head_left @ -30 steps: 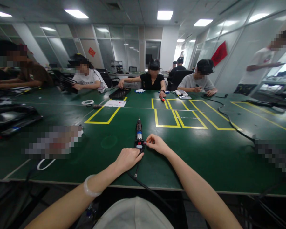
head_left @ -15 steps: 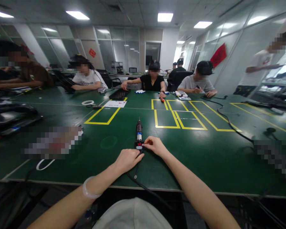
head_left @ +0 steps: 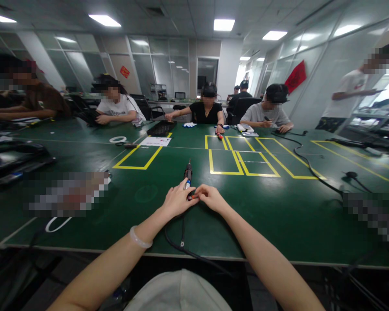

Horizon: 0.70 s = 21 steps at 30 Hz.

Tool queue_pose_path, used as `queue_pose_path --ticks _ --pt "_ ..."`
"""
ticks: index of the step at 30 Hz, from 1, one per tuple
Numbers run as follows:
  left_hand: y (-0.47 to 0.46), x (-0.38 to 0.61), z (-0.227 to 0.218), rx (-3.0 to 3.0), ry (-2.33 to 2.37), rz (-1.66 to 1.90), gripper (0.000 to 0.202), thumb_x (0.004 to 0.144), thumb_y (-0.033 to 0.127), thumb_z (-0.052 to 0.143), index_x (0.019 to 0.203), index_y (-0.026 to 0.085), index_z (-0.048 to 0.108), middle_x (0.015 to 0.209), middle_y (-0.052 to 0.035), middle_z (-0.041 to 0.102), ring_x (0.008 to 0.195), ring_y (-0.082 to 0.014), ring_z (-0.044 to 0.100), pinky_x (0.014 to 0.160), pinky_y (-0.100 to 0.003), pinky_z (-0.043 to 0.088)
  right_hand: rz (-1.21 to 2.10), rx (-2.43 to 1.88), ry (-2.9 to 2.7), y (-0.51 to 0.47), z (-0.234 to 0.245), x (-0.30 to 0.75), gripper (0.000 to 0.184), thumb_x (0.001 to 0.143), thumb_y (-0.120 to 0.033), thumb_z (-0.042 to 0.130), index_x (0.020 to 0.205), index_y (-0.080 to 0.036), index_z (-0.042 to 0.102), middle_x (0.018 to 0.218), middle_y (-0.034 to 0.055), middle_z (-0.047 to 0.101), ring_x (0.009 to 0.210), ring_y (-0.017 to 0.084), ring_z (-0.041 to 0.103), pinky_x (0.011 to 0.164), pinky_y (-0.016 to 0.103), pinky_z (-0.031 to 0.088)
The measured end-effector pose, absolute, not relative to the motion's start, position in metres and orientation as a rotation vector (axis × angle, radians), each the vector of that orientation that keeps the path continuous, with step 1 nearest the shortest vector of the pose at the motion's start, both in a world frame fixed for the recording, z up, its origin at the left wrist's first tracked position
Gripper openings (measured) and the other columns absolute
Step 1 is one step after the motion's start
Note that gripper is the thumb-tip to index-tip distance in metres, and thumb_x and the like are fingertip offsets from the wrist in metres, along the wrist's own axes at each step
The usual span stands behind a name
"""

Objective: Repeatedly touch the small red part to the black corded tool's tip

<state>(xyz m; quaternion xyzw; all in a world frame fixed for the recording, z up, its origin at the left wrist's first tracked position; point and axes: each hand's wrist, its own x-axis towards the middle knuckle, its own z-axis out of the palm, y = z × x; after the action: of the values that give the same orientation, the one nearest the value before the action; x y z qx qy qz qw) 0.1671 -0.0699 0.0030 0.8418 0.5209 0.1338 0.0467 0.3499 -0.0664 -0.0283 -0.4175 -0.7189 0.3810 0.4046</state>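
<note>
While the others along the far edge of the green bench [head_left: 278, 203] keep to their own work, the person nearest me has both bare hands on a slim black-and-silver electric screwdriver [head_left: 188, 173] that lies near the middle of the near edge, its tip pointing toward the far side. The left hand [head_left: 177, 202] rests over the rear of the tool, its fingers [head_left: 183, 186] laid along the barrel and curled lightly around it rather than spread. The right hand [head_left: 210, 198] meets it from the other side, thumb and forefinger pressed together on a small red piece [head_left: 192, 197] at the tool's back end; whether that piece is a switch, a cap or a plug is too small to tell. The black power cord [head_left: 181, 242] loops from under the left hand back over the near edge of the bench. A pale bangle [head_left: 140, 238] sits on the left wrist.

By my reading, the step in hand is fitting or adjusting that red piece at the rear of the tool, with the left hand steadying the body. Any further move there would call for a firm hold on the barrel and a fine, straight pinch, since the part is tiny and the cord could tug the tool sideways.

Yellow tape rectangles [head_left: 227, 160] mark the bench beyond.
</note>
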Motion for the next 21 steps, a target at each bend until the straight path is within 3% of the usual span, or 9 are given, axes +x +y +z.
queue_pose_path --ticks 3,8,17,21 --pt "-0.07 0.17 0.003 2.573 1.678 0.315 0.035 0.08 0.053 0.054 0.103 0.03 0.067 0.149 -0.0048 0.032 0.102 -0.0291 0.059 0.084 -0.044 0.046 1.142 -0.989 -1.748 -0.064 -0.034 0.351 0.028 0.071 -0.002 0.043 0.091 -0.018 0.055 0.085 0.0014 0.07 0.073 0.013 0.065 0.075 0.028 0.049" --pt "-0.064 0.162 0.006 2.603 1.691 0.298 0.033 0.076 0.047 0.056 0.106 0.033 0.065 0.147 -0.0014 0.033 0.105 -0.0298 0.056 0.076 -0.041 0.049 0.988 -1.025 -1.807 -0.066 -0.032 0.35 0.03 0.069 -0.006 0.048 0.095 -0.018 0.056 0.078 -0.0017 0.063 0.067 0.011 0.058 0.067 0.024 0.045" --pt "0.016 0.094 0.003 2.496 1.824 0.124 0.044 0.079 0.055 0.048 0.116 0.035 0.061 0.154 0.0008 0.025 0.113 -0.0289 0.055 0.089 -0.042 0.046 0.829 -1.131 -1.824 -0.065 -0.028 0.358 0.022 0.075 -0.012 0.049 0.093 -0.017 0.06 0.079 -0.001 0.06 0.061 0.01 0.05 0.062 0.023 0.04" --pt "0.069 0.038 0.001 2.467 1.805 0.034 0.052 0.079 0.057 0.046 0.124 0.033 0.059 0.154 0.0002 0.026 0.122 -0.0285 0.049 0.094 -0.036 0.043 0.799 -1.132 -1.858 -0.067 -0.027 0.358 0.021 0.076 -0.012 0.05 0.093 -0.017 0.061 0.077 -0.0011 0.059 0.062 0.011 0.05 0.063 0.023 0.041"
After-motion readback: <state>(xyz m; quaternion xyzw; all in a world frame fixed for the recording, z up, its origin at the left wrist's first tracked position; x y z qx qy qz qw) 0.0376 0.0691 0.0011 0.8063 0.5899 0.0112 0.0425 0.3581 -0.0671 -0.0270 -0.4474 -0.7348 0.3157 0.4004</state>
